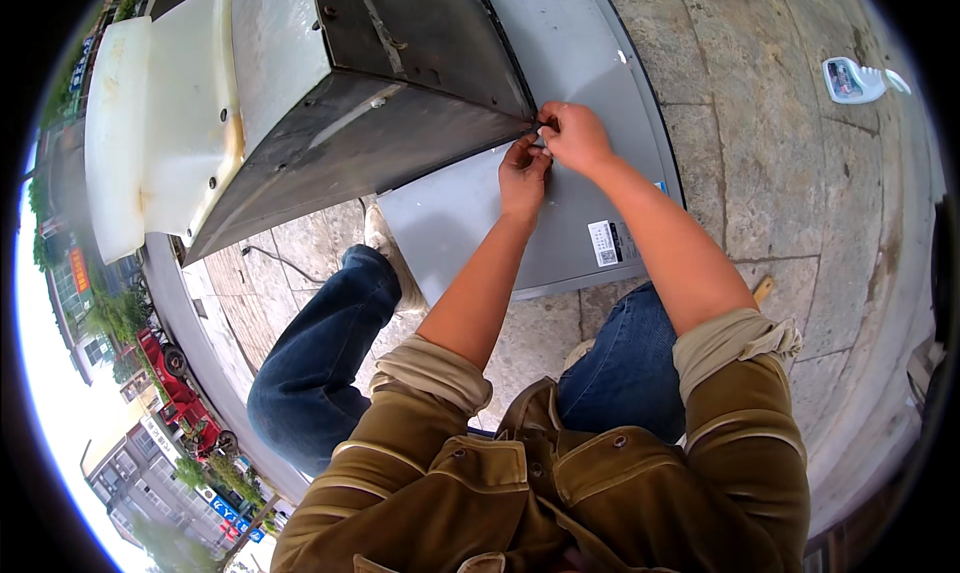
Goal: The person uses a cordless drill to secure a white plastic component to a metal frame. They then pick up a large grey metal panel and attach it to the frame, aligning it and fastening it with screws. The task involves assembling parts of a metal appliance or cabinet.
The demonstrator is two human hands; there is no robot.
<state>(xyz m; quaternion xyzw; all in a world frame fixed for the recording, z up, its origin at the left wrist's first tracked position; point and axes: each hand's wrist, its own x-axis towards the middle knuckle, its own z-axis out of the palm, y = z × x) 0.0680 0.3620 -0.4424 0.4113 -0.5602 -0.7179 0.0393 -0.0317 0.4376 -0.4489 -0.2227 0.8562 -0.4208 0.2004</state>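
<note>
Grey metal panel (470, 223) lay flat on the stone pavement (780, 173). Above it stood a dark, worn metal housing (400, 83), its lower corner (528, 125) jutting over the panel. Right hand (575, 136) was clenched at that corner, pinching a small dark fitting (543, 128). Left hand (522, 173) sat just beneath, fingers curled, touching the right; its grasp could not be told. A white plastic container (855, 81) lay well apart.

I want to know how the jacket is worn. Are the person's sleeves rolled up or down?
Rolled up: both jacket sleeves are turned back in pale cuffs near the elbows, leaving the forearms bare down to the left hand and right hand.
</note>
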